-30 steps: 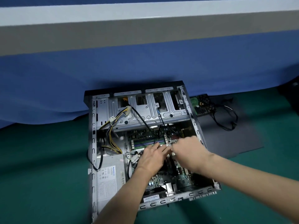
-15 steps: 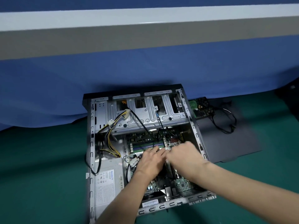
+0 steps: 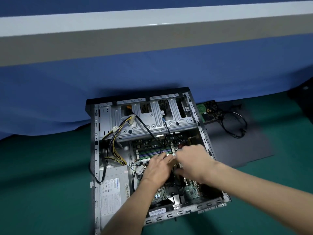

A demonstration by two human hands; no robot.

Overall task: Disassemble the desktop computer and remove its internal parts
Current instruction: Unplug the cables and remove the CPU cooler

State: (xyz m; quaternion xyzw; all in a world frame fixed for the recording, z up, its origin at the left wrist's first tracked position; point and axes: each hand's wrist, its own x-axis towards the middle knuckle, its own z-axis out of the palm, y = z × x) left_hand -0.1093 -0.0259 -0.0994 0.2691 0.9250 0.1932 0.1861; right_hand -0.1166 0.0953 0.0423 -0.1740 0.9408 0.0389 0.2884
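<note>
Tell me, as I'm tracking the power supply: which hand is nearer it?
Left. The left hand is over the motherboard, just right of the power supply; the right hand is farther right.

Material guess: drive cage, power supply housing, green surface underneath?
Drive cage: bare sheet metal, likely steel; grey sheen, stamped ribs, punched holes. Power supply housing: similar dull grey metal, printed label stuck on. Green surface: matte, probably fabric or felt; no glare, texture unclear.

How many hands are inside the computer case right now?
2. The left hand over the motherboard, near the memory slots; the right hand just right of it.
</note>
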